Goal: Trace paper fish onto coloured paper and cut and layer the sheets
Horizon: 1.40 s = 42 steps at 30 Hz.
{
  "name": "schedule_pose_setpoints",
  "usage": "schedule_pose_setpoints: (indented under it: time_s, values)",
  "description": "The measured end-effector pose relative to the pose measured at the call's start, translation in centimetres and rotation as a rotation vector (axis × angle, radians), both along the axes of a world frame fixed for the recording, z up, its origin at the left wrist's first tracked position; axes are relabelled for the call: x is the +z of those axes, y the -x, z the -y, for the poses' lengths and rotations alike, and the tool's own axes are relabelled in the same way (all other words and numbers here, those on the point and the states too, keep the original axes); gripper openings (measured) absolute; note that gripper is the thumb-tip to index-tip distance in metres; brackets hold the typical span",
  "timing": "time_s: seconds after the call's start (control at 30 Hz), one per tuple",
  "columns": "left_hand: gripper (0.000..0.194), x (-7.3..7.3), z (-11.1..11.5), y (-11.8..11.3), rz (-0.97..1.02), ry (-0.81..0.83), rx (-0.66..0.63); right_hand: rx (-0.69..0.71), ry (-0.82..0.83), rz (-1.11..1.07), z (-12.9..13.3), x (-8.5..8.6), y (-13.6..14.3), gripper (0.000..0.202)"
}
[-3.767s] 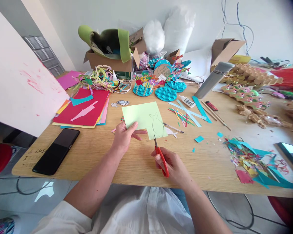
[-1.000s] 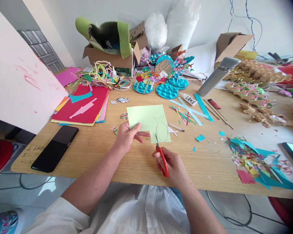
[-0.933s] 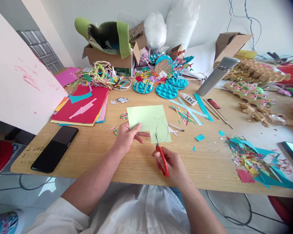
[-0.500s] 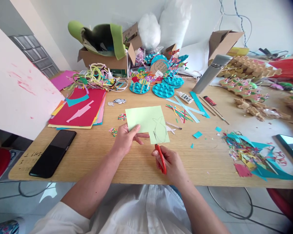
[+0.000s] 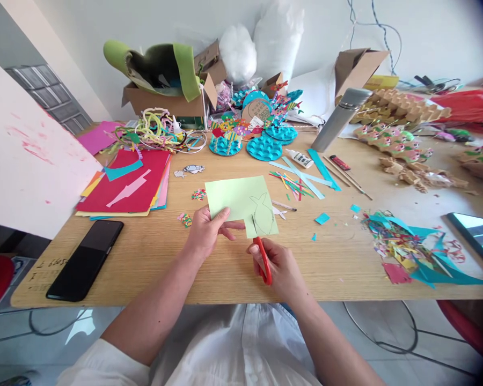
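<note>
Right hand (image 5: 280, 261) grips red scissors (image 5: 261, 248), now deeper in the green paper (image 5: 229, 195), so cutting seems to advance beside the drawn fish (image 5: 263, 215); left hand (image 5: 206, 230) pinches near left edge.

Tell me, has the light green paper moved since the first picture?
Yes, slightly rightward in the view: against the piles of multicolored bits on the wooden table, the light green paper and left hand now sit farther right, leaving more bits uncovered.
</note>
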<state>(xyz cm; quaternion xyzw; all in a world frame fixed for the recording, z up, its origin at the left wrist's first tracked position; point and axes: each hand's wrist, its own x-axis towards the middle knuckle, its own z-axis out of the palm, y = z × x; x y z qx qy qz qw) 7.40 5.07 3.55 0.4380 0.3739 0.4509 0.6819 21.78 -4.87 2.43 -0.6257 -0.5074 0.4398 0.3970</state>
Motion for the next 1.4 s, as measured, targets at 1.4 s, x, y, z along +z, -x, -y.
schedule_pose_setpoints:
  time_s: [1.4]
  values:
    - [0.039,-1.1,0.1,-0.1,-0.124,-0.182,0.022,-0.041,0.112,-0.112,0.5,0.6,-0.3,0.057]
